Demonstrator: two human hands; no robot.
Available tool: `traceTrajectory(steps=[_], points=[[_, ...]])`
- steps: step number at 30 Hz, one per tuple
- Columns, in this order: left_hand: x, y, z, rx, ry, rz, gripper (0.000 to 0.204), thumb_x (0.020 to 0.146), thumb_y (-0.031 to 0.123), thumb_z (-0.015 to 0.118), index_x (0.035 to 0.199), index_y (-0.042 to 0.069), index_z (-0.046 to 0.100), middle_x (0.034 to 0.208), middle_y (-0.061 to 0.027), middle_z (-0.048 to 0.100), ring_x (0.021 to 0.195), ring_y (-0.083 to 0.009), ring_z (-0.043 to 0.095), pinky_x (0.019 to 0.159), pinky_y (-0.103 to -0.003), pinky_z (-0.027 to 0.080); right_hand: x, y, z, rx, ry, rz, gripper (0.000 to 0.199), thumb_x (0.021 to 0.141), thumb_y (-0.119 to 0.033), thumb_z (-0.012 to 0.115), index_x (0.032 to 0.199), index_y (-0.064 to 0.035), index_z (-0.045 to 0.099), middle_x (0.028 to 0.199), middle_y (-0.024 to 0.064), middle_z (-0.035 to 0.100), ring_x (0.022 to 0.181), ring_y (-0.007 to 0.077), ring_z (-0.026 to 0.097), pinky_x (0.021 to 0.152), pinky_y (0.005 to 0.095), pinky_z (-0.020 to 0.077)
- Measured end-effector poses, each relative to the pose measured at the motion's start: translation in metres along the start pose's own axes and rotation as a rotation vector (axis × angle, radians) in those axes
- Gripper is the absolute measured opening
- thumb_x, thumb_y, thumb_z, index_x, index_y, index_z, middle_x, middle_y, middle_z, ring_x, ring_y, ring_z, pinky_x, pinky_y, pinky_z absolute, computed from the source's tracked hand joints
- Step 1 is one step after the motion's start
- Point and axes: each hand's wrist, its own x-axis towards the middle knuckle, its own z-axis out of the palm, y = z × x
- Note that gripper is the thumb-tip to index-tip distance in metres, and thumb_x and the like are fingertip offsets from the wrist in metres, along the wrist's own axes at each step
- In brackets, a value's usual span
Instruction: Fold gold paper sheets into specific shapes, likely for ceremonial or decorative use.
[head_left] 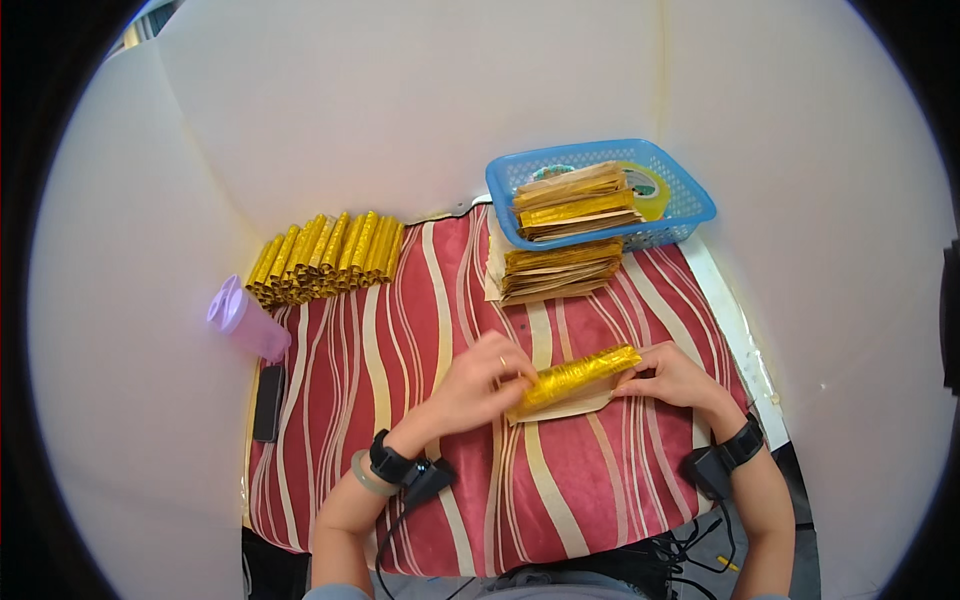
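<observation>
Head view: two hands roll a gold foil sheet on a striped desk.

Far left, a lilac plastic jug [245, 322] lies tipped at the edge of the desk [400, 420], with a dark phone [268, 402] just below it. Beside the jug, a row of finished gold rolls [325, 257] leans against the white back wall. At centre, the left hand [480, 385] pinches the left end of the gold roll [580, 372], fingers curled over it; the roll rests tilted on its tan backing paper [565, 405]. The right hand [675, 378] pinches the roll's right end. Behind them sits a stack of gold-and-tan sheets [558, 270], touching a blue basket [690, 200] that holds more sheets.
</observation>
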Motion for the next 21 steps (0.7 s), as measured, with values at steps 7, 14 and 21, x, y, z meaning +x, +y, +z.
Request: traceTrajectory(steps=[7, 14, 21], points=[[-0.01, 0.036, 0.004, 0.241, 0.069, 0.461, 0.017, 0.069, 0.01, 0.077, 0.072, 0.008, 0.061, 0.068, -0.0023, 0.054, 0.057, -0.0211, 0.054, 0.048, -0.032, 0.044, 0.007, -0.002, 0.007, -0.099, 0.171, -0.146, 0.022, 0.083, -0.014, 0.066, 0.101, -0.0005, 0.067, 0.095, 0.014, 0.065, 0.092, 0.0327, 0.063, 0.081, 0.0375, 0.0499], [-0.017, 0.026, 0.04, 0.128, -0.128, 0.164, 0.024, 0.079, 0.015, 0.074, 0.098, 0.005, 0.062, 0.11, -0.011, 0.062, 0.1, -0.0293, 0.061, 0.08, -0.037, 0.052, 0.03, -0.027, 0.005, -0.552, -0.002, 0.008, 0.027, 0.082, -0.029, 0.068, 0.091, -0.003, 0.065, 0.094, 0.0136, 0.061, 0.086, 0.0329, 0.061, 0.075, 0.0423, 0.0491], [-0.025, 0.007, 0.034, 0.134, -0.087, -0.195, 0.043, 0.076, 0.022, 0.078, 0.109, 0.008, 0.054, 0.118, -0.0126, 0.05, 0.111, -0.0337, 0.051, 0.093, -0.041, 0.045, 0.026, -0.016, 0.0, -0.248, -0.026, -0.169, 0.036, 0.071, -0.029, 0.082, 0.091, -0.0067, 0.062, 0.088, 0.0073, 0.056, 0.085, 0.0253, 0.056, 0.073, 0.0347, 0.0462]])
